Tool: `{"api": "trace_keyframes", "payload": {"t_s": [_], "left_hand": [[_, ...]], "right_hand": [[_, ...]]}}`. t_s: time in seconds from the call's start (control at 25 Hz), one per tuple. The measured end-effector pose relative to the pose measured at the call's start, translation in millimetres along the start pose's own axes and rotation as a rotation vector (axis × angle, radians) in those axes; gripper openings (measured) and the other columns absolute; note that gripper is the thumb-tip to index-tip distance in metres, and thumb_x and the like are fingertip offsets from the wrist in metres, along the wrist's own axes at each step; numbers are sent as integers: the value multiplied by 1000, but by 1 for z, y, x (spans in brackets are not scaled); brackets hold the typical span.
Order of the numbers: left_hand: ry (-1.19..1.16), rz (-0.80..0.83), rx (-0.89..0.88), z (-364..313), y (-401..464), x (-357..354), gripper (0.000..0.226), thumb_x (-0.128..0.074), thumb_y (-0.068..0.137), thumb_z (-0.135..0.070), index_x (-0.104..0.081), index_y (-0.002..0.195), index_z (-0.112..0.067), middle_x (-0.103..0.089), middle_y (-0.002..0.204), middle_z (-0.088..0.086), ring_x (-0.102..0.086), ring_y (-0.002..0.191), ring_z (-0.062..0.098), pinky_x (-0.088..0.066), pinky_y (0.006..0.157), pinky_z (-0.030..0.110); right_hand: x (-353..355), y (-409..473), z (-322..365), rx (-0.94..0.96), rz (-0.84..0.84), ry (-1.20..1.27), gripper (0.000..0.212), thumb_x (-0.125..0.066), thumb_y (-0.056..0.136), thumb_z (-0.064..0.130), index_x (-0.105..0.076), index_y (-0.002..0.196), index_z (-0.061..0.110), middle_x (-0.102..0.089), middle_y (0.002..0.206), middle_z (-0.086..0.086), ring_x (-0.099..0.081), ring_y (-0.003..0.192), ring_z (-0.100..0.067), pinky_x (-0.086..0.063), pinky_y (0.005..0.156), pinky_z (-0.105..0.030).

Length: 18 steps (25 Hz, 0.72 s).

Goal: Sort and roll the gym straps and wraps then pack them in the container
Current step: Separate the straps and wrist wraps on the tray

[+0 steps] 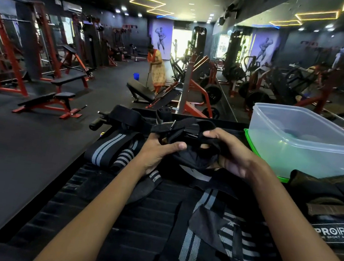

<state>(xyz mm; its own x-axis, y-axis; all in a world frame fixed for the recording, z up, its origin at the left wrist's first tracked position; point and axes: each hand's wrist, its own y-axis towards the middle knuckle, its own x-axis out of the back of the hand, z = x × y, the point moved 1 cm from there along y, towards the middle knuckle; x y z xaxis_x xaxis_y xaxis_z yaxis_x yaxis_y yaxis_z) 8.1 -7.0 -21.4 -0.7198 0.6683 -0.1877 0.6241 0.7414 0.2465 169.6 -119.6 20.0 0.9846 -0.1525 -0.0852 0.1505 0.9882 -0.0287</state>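
A bunched black fabric lifting strap (188, 145) is gripped by both hands, left hand (157, 150) and right hand (232, 154), above the black ribbed surface (96, 208). The clear plastic container (301, 144) stands at two o'clock, and grey-striped black wraps (108, 148) lie at nine o'clock.

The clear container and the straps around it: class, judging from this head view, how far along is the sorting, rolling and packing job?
Early stage. Done: one black roll stands at the far edge of the surface. In hand: left hand and right hand both grip a black padded strap. Left: the striped wraps and lie unrolled, and the clear container seems to hold no wraps, though its walls are cloudy.
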Motion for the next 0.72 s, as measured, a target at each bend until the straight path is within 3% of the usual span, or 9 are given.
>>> {"api": "trace_keyframes", "payload": {"t_s": [0.08,0.2,0.36,0.48,0.56,0.6,0.72], "left_hand": [[-41,-13,0,-1,-1,-3,39,-71,75,6,-53,101,-17,-66,98,1,-68,88,11,-56,82,26],[-47,77,-31,3,0,-3,47,-82,66,-3,-60,105,-17,-71,100,0,-68,96,14,-55,81,24],[57,64,-72,6,-1,-10,48,-86,63,-12,-64,106,-20,-71,105,-4,-67,105,14,-52,88,27],[63,19,-122,4,0,-11,50,-89,61,-17,-66,105,-16,-73,104,-1,-68,102,16,-54,88,30],[52,5,-121,3,0,-10,42,-87,64,-15,-68,102,-19,-74,103,0,-68,102,17,-54,87,32],[33,1,-117,2,-1,-10,35,-83,69,-9,-69,98,-22,-74,100,-2,-69,99,16,-54,85,31],[-61,38,-115,0,-4,-13,33,-71,74,1,-68,96,-23,-75,95,-3,-70,95,14,-55,81,27]], "right_hand": [[-6,3,-4,-3,-54,7,22,-48,93,34,-64,83,23,-65,64,3,-65,60,-13,-51,55,-29],[-15,7,-11,-4,-120,-50,29,-46,94,40,-66,86,21,-67,68,1,-64,62,-13,-48,50,-23],[-15,0,1,91,-48,-79,26,-52,94,34,-69,101,16,-75,89,-1,-70,79,-13,-52,62,-22],[-7,-8,6,97,62,-201,35,-72,76,24,-66,110,19,-74,100,0,-71,92,-18,-58,74,-28],[-2,-1,0,148,-17,-387,42,-78,75,15,-64,115,19,-72,108,-2,-69,101,-18,-55,87,-32],[-2,3,-3,191,-97,-423,36,-76,79,15,-65,114,17,-72,108,-4,-68,101,-19,-55,89,-34],[-7,9,-10,236,-229,-257,18,-65,90,26,-70,101,13,-72,98,-5,-68,86,-15,-55,76,-33]]}}
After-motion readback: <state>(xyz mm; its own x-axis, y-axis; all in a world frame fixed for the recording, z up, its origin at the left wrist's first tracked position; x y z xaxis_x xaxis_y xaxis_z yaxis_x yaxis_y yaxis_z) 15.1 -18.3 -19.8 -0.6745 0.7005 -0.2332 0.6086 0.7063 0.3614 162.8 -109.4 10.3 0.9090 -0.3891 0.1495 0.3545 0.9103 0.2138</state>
